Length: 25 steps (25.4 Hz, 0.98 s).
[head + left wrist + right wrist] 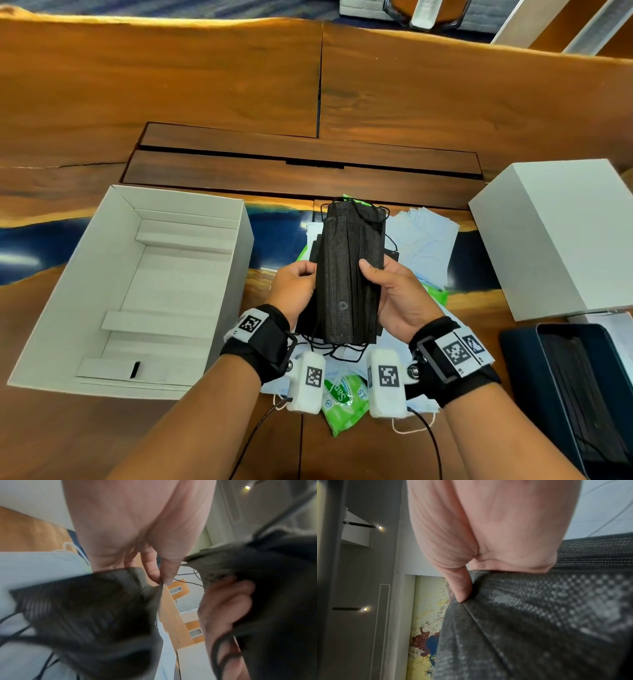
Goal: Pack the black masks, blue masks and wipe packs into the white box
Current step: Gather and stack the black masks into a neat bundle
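Both hands, left hand point(295, 287) and right hand point(397, 294), pinch the black masks point(349, 270) by their side edges, above the table; the white box point(191, 205) stands open just left.

Office meeting room; long wooden conference table point(205, 85) with cable hatch point(301, 164), chair point(424, 13) beyond, carpeted floor point(171, 7)

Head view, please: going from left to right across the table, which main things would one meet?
Open white box → left hand → stack of black masks → right hand → blue masks → closed white box.
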Available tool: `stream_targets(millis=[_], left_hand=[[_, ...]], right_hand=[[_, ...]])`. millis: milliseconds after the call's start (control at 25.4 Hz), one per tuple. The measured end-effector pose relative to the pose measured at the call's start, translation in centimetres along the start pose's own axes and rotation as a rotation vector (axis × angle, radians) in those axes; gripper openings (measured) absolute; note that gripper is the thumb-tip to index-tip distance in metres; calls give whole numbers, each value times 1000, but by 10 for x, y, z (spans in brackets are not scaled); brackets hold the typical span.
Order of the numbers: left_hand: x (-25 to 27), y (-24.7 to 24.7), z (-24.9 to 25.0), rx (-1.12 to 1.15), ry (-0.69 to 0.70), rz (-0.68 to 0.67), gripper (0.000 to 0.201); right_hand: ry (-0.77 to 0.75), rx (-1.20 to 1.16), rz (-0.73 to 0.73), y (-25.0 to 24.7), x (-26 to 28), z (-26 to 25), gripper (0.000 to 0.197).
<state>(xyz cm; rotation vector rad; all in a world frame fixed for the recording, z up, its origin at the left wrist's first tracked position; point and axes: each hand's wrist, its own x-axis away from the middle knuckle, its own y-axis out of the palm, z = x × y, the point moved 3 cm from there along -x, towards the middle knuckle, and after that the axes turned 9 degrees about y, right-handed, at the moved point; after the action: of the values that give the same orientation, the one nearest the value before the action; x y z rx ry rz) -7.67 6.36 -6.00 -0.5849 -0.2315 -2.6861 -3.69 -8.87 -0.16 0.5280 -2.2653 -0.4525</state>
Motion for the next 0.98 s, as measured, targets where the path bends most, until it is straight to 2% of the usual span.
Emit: stream_targets(millis=[79,197,236,275,354,433,472,590,708,787,905,984], left_hand=[[-1,1,6,-182,137,3,12],[4,3,19,-601,418,116,14],[4,6,22,-597,448,89,14],[4,9,22,-503,431,32,15],[6,11,24,-97,216,-47,20],[10,12,23,252,-25,-81,28],[10,11,22,304,-81,-95,35],[8,8,19,307,-107,-76,55],[11,12,21,403,-170,-127,63],[13,17,24,403,-161,-155,59],[10,20,24,287,-75,-44,41],[9,23,21,262,-70,-26,41]], right_hand=[[4,-1,4,-1,0,-1,29],[-7,-22,-9,0,4,-7,33],[-18,-41,-32,1,6,-9,34],[-31,-68,-64,4,8,-11,34],[-39,-93,-73,5,7,-10,31],[-32,38,58,0,2,-3,24],[-31,124,139,-4,-1,1,22],[-40,254,245,-12,-6,8,21],[-99,387,323,-15,-8,10,18],[-128,454,360,-16,-11,13,15],[-130,515,405,-12,-12,20,23],[-129,560,447,-11,-14,24,27]])
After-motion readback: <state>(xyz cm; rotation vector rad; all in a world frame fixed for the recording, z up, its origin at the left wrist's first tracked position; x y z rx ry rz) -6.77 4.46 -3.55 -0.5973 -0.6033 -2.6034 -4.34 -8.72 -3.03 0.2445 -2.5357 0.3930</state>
